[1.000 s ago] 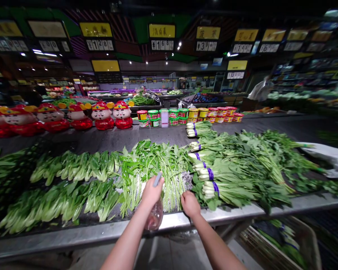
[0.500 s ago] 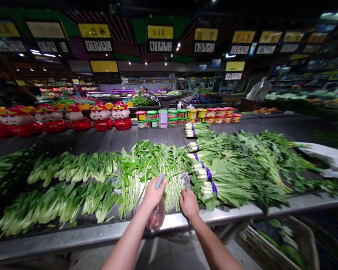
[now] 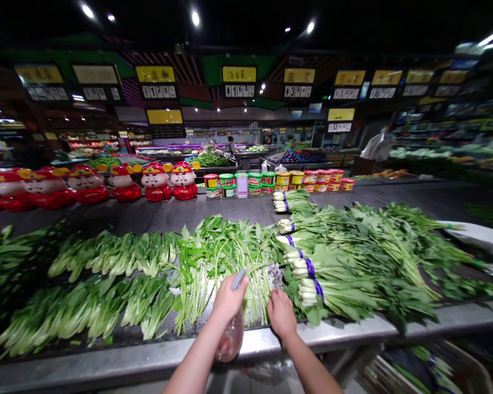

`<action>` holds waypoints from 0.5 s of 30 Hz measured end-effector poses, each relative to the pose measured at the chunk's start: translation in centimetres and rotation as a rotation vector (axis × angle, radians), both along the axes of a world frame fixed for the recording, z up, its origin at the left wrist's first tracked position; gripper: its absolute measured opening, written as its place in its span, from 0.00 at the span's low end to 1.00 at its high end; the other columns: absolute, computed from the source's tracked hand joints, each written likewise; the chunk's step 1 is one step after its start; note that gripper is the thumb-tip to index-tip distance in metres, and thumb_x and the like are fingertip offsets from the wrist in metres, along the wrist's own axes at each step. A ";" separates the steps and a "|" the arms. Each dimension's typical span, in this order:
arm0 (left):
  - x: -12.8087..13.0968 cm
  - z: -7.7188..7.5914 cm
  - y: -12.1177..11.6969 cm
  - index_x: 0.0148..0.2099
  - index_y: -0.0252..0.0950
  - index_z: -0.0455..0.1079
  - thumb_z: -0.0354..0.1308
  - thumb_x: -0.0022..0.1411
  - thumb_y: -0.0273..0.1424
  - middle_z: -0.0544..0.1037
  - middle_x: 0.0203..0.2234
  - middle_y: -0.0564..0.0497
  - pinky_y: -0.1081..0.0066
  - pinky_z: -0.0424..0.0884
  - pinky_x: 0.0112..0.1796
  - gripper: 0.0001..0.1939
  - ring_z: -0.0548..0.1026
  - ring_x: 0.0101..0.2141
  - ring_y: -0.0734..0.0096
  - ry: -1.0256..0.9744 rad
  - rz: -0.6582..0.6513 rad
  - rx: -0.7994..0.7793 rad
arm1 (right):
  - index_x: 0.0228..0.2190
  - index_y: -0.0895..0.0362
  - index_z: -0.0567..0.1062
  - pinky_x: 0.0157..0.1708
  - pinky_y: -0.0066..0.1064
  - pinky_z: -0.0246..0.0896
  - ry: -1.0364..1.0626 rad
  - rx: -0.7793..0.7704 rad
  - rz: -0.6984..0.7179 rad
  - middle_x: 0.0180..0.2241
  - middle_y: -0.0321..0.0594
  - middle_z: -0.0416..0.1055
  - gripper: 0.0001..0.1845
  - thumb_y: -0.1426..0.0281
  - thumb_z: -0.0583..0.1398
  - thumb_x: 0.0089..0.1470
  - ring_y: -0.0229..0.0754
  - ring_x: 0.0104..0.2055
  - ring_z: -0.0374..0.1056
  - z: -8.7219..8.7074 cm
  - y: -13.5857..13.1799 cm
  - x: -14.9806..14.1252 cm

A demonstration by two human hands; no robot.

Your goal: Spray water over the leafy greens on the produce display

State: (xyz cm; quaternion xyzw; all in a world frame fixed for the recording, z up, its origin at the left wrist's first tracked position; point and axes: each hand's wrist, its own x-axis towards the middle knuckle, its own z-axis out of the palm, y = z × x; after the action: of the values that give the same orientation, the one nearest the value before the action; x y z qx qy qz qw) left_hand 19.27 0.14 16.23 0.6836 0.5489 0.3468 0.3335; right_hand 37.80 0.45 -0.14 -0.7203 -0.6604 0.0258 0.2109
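In my left hand (image 3: pixel 229 298) is a clear, rounded spray bottle (image 3: pixel 230 340), its grey lever (image 3: pixel 239 278) sticking up by my thumb. The bottle hangs over the metal front edge of the display. Just behind it lie loose long-stemmed leafy greens (image 3: pixel 222 246), stems towards me, on a perforated metal sheet. My right hand (image 3: pixel 281 313) rests at the front edge by the stem ends, its fingers curled; what is under them, if anything, is hidden. To its right are bundles of greens (image 3: pixel 312 291) with white stems and purple bands.
Two rows of bok choy (image 3: pixel 98 301) fill the left side. Red figurine jars (image 3: pixel 184 180) and stacked small tubs (image 3: pixel 254 184) line the back ledge. Price signs (image 3: pixel 239 82) hang overhead. A crate (image 3: pixel 388 375) with greens stands below right, beneath the metal rim (image 3: pixel 119 357).
The view has tilted up, so the display and both hands sit lower in the picture. My left hand still grips the spray bottle, and my right hand stays at the edge.
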 end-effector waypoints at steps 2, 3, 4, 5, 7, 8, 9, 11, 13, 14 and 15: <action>-0.2 0.2 -0.1 0.31 0.36 0.70 0.47 0.60 0.48 0.74 0.25 0.48 0.69 0.64 0.30 0.22 0.70 0.29 0.64 -0.026 -0.037 0.017 | 0.42 0.56 0.72 0.49 0.33 0.49 0.002 0.000 0.002 0.45 0.46 0.67 0.16 0.71 0.48 0.57 0.46 0.48 0.61 0.0 0.0 0.0; -0.2 0.3 -0.1 0.31 0.36 0.70 0.47 0.60 0.48 0.74 0.26 0.48 0.69 0.64 0.30 0.22 0.70 0.29 0.65 -0.030 -0.049 0.019 | 0.42 0.56 0.72 0.49 0.33 0.49 0.003 -0.002 0.002 0.45 0.46 0.67 0.16 0.71 0.48 0.57 0.47 0.48 0.61 0.0 0.0 0.0; -0.3 0.4 -0.2 0.31 0.36 0.69 0.47 0.60 0.49 0.74 0.26 0.48 0.69 0.63 0.30 0.22 0.70 0.29 0.65 -0.032 -0.056 0.017 | 0.42 0.56 0.72 0.49 0.33 0.49 0.003 -0.004 0.001 0.45 0.47 0.67 0.16 0.71 0.48 0.56 0.47 0.48 0.61 0.0 0.1 0.0; -0.4 0.5 -0.2 0.31 0.36 0.69 0.47 0.60 0.49 0.73 0.26 0.48 0.69 0.63 0.30 0.22 0.70 0.28 0.66 -0.031 -0.062 0.010 | 0.42 0.56 0.72 0.49 0.34 0.49 0.001 -0.004 -0.001 0.45 0.47 0.67 0.16 0.71 0.48 0.56 0.47 0.48 0.61 0.0 0.1 0.0; -0.4 0.4 -0.3 0.31 0.35 0.68 0.47 0.60 0.49 0.73 0.26 0.49 0.70 0.63 0.30 0.22 0.69 0.27 0.68 -0.019 -0.072 -0.002 | 0.43 0.57 0.72 0.49 0.34 0.49 -0.002 -0.003 -0.004 0.45 0.47 0.67 0.17 0.71 0.48 0.57 0.47 0.48 0.60 0.0 0.1 0.0; -0.4 0.4 -0.3 0.31 0.35 0.68 0.47 0.60 0.48 0.73 0.26 0.49 0.70 0.63 0.30 0.22 0.68 0.27 0.68 -0.009 -0.078 -0.006 | 0.43 0.57 0.71 0.49 0.34 0.49 -0.004 -0.006 -0.004 0.45 0.47 0.67 0.17 0.71 0.48 0.57 0.47 0.48 0.60 0.1 0.0 0.0; -0.4 0.2 -0.3 0.31 0.35 0.68 0.47 0.60 0.48 0.72 0.26 0.49 0.70 0.63 0.30 0.22 0.68 0.26 0.69 0.000 -0.084 -0.009 | 0.43 0.57 0.71 0.49 0.34 0.49 -0.007 -0.009 -0.003 0.45 0.47 0.67 0.17 0.71 0.48 0.57 0.46 0.48 0.60 0.1 0.0 0.0; -0.4 -0.2 -0.3 0.32 0.34 0.69 0.47 0.60 0.47 0.72 0.25 0.50 0.71 0.63 0.30 0.21 0.67 0.26 0.70 0.007 -0.092 -0.019 | 0.43 0.57 0.71 0.49 0.33 0.49 -0.012 -0.013 -0.007 0.45 0.46 0.67 0.16 0.71 0.48 0.57 0.46 0.48 0.59 0.1 0.0 0.0; -0.4 -0.6 -0.4 0.32 0.34 0.69 0.48 0.60 0.46 0.72 0.25 0.50 0.71 0.63 0.30 0.21 0.67 0.26 0.71 0.006 -0.089 -0.049 | 0.43 0.57 0.71 0.49 0.33 0.49 -0.016 -0.012 -0.009 0.45 0.46 0.66 0.16 0.71 0.48 0.57 0.46 0.48 0.59 0.1 0.0 0.0; -0.4 -0.8 -0.4 0.32 0.33 0.70 0.48 0.60 0.45 0.72 0.24 0.51 0.71 0.63 0.30 0.20 0.67 0.26 0.71 0.007 -0.081 -0.063 | 0.43 0.57 0.71 0.49 0.33 0.49 -0.015 -0.012 -0.009 0.45 0.46 0.66 0.16 0.71 0.48 0.57 0.46 0.48 0.59 0.1 0.0 0.0; -0.4 -1.0 -0.4 0.31 0.33 0.70 0.49 0.60 0.45 0.72 0.24 0.51 0.71 0.63 0.30 0.20 0.67 0.26 0.71 0.008 -0.067 -0.073 | 0.43 0.57 0.71 0.49 0.33 0.49 -0.012 -0.013 -0.010 0.45 0.46 0.66 0.16 0.71 0.48 0.57 0.45 0.47 0.59 0.0 0.0 0.0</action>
State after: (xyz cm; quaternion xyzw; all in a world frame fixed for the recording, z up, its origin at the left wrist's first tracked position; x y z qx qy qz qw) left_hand 18.88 -0.25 15.23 0.6901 0.5395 0.3124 0.3675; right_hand 37.78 0.46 -0.13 -0.7252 -0.6577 0.0245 0.2024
